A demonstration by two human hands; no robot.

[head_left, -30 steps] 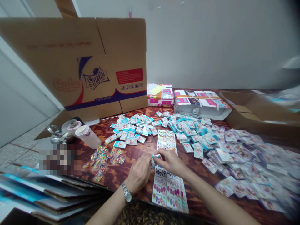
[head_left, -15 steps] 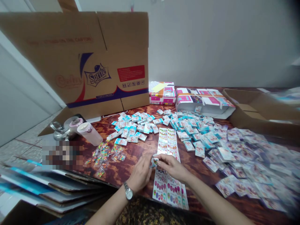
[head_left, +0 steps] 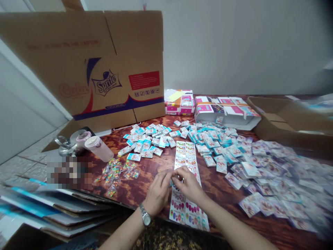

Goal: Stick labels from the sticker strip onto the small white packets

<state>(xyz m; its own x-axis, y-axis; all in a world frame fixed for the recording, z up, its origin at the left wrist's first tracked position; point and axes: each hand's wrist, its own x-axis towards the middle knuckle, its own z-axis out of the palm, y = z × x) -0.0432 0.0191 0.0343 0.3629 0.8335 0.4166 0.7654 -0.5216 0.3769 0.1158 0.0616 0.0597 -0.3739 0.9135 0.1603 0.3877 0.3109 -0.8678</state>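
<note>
My left hand (head_left: 158, 191), with a silver watch on its wrist, is closed around a small white and blue packet (head_left: 171, 182), mostly hidden by the fingers. Fingertips of my right hand (head_left: 187, 184) meet it there, pinched on the same packet. Under and beyond both hands lie long printed sheets (head_left: 189, 211) with rows of colourful nail shapes. Small white and blue boxes (head_left: 147, 144) form a pile behind my left hand, and another pile of them (head_left: 221, 147) spreads at the back right.
Small bags of colourful pieces (head_left: 117, 173) lie left, near a pink-lidded bottle (head_left: 99, 149). A large carton (head_left: 117, 52) stands behind. Purple-edged packets (head_left: 267, 194) cover the right side, before an open cardboard box (head_left: 293, 139). Stacked cardboard (head_left: 59, 208) sits at lower left.
My right hand's fingers have curled in closer to my left hand, covering more of the packet. The camera view has shifted slightly.
</note>
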